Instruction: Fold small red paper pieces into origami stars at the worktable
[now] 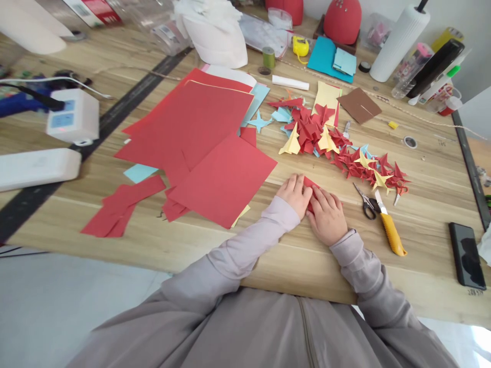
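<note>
A small piece of red paper (311, 185) lies on the wooden table, mostly hidden beneath my hands. My left hand (294, 196) presses on its left part with the fingers close together. From the right, my right hand (327, 214) rests over the same paper, its fingers held together and pressing down. Just beyond my hands is a pile of folded red, yellow and blue paper shapes (309, 128). Large red sheets (224, 179) overlap to the left of my left hand. Black scissors (368, 207) and a yellow utility knife (391, 232) lie right of my right hand.
Red paper strips (125, 204) lie at the left, near a white power adapter (72, 115). A black phone (466, 255) is near the right edge. Along the back stand a white bottle (399, 43), blue paper (326, 59) and a yellow tape measure (300, 46).
</note>
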Available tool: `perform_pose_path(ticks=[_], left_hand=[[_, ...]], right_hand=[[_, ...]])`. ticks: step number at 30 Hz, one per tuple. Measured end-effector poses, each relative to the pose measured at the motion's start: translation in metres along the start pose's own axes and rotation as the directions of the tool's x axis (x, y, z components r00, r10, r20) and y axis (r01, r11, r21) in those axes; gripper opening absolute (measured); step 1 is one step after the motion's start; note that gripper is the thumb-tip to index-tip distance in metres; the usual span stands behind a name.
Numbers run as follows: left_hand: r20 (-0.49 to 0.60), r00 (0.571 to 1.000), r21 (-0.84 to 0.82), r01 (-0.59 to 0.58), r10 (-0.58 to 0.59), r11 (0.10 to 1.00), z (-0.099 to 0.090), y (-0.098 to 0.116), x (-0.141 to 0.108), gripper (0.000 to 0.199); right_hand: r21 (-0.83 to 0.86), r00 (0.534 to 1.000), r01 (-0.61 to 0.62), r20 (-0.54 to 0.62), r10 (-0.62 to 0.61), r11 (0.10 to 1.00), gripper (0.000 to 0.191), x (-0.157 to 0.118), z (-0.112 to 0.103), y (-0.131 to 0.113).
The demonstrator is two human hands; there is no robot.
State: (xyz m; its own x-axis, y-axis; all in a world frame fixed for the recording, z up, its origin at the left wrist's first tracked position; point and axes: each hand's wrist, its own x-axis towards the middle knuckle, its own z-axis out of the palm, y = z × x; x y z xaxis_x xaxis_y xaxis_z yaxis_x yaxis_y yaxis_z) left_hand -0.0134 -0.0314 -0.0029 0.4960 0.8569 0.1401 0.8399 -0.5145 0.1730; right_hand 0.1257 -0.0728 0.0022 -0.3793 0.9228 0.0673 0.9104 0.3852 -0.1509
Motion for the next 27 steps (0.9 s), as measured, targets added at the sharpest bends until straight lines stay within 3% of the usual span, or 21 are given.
perform_pose_path(ticks=[4,8,14,27], left_hand=[[-0.03,1.0,0.008,0.007,-0.007,1.0,0.0045,0.0,-0.0004,0.028],[-0.06,0.994,0.016,0.094,-0.093,0.995,0.0074,0.0008,-0.0008,0.027],[-0.046,0.999,0.003,0.016,-0.016,1.0,0.0004,-0.0004,-0.0009,0.025],[-0.115,0.99,0.018,0.086,-0.083,0.996,0.003,-0.0016,-0.0007,0.039]], right_hand=[[-0.003,1.0,0.003,0.0,-0.003,1.0,0.048,-0.0001,-0.0002,-0.0001],[-0.006,1.0,0.006,-0.008,-0.006,1.0,0.048,-0.0003,0.0002,0.0003],[-0.002,0.997,0.037,-0.066,-0.037,0.999,0.046,-0.0007,0.0043,0.0028],[-0.016,0.996,0.037,-0.082,-0.038,0.999,0.045,-0.0006,0.005,0.0037]])
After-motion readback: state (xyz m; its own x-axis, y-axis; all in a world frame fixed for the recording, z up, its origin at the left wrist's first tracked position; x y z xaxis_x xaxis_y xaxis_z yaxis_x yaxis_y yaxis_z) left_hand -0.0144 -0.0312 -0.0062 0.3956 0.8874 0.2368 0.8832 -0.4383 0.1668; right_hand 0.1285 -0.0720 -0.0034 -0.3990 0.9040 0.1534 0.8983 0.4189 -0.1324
